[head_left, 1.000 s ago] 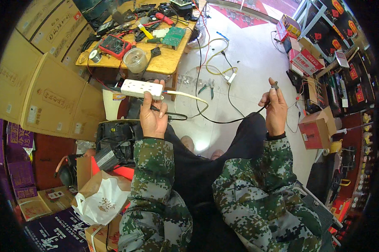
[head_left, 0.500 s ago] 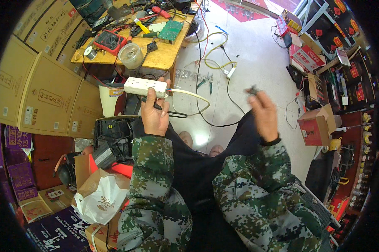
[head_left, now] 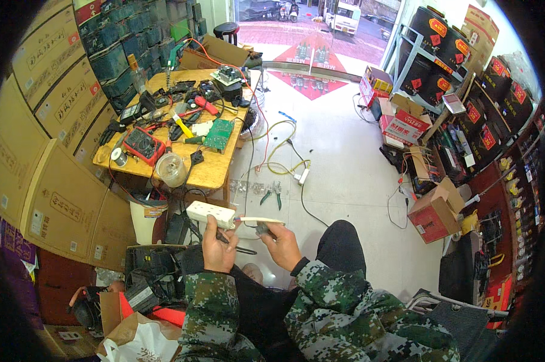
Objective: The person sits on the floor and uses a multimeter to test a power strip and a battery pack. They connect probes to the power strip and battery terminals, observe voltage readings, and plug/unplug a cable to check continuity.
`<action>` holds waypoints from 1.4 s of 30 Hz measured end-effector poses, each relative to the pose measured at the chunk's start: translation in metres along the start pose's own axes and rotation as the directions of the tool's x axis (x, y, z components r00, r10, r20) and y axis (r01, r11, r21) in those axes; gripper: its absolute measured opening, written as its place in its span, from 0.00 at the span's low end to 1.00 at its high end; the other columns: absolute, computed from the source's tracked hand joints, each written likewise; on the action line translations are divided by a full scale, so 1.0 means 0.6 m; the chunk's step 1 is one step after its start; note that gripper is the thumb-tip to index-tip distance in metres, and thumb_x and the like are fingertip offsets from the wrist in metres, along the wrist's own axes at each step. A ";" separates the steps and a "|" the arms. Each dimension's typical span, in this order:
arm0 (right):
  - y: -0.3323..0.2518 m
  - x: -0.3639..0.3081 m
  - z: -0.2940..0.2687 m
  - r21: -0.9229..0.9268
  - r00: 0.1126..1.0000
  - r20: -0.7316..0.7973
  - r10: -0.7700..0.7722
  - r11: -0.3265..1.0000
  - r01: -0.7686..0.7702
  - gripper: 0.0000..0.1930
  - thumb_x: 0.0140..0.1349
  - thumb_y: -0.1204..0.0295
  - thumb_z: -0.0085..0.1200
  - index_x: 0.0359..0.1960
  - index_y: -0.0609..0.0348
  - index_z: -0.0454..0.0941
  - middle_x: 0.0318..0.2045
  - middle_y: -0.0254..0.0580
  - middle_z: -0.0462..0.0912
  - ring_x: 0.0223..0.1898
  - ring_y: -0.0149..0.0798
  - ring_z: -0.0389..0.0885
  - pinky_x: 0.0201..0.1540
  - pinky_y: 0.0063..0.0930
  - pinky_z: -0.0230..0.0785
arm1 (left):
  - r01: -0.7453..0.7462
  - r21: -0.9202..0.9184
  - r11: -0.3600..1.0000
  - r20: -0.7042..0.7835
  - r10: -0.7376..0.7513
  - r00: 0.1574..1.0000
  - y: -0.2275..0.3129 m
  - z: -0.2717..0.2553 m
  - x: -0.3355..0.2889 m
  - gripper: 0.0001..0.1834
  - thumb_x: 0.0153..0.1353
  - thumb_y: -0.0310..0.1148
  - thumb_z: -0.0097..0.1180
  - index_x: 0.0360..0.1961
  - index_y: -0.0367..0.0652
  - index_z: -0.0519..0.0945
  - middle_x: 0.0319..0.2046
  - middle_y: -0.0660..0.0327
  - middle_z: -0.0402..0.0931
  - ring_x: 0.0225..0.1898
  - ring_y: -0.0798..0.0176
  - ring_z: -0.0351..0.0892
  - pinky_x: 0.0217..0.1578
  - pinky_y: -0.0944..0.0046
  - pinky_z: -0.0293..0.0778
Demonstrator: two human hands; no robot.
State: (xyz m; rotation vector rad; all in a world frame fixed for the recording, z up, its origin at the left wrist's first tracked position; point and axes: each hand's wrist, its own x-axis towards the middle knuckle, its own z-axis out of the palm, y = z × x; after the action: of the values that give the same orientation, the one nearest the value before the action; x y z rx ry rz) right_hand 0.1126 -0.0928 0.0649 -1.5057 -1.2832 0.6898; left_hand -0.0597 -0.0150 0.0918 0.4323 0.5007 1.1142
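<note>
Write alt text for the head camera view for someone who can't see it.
A seated person in camouflage sleeves holds a white power strip in the left hand and a small dark plug in the right hand. Beyond them stands a cluttered wooden workbench, with cardboard boxes stacked to the left.

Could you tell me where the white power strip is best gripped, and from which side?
Grip the white power strip around its near end, coming from below, as the left hand does. The long flat body lies level with its socket face up, so a grip underneath keeps the sockets free for the right hand.
</note>
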 end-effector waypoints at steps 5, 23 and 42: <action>0.004 0.018 0.038 0.289 0.985 -0.023 0.169 0.945 -0.156 0.13 0.74 0.73 0.56 0.53 0.70 0.83 0.43 0.42 0.81 0.37 0.32 0.81 0.39 0.28 0.74 | 0.111 0.023 0.994 0.068 -0.112 0.991 -0.009 0.000 -0.005 0.27 0.81 0.54 0.42 0.64 0.41 0.70 0.55 0.49 0.80 0.44 0.58 0.86 0.15 0.70 0.63; -0.044 0.011 0.047 0.149 0.997 0.073 -0.029 0.989 0.018 0.05 0.72 0.76 0.53 0.42 0.66 0.78 0.43 0.48 0.80 0.42 0.40 0.82 0.45 0.33 0.74 | 0.100 0.003 0.995 0.050 -0.100 0.994 -0.004 -0.009 -0.008 0.22 0.80 0.50 0.44 0.59 0.44 0.72 0.51 0.55 0.80 0.46 0.63 0.85 0.17 0.71 0.62; -0.028 0.042 -0.020 0.404 0.933 0.351 0.084 0.885 -0.232 0.26 0.71 0.76 0.59 0.69 0.66 0.68 0.50 0.42 0.85 0.53 0.33 0.82 0.61 0.31 0.73 | 0.226 0.116 0.967 0.001 -0.228 0.974 0.009 0.017 -0.027 0.33 0.78 0.50 0.43 0.72 0.36 0.61 0.62 0.46 0.74 0.64 0.49 0.80 0.39 0.67 0.83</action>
State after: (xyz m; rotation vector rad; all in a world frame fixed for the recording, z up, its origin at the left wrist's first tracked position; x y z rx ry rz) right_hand 0.1237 -0.0736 0.0887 -1.1571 -1.1420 1.2913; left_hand -0.0637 -0.0289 0.1059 0.4710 0.5887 0.8631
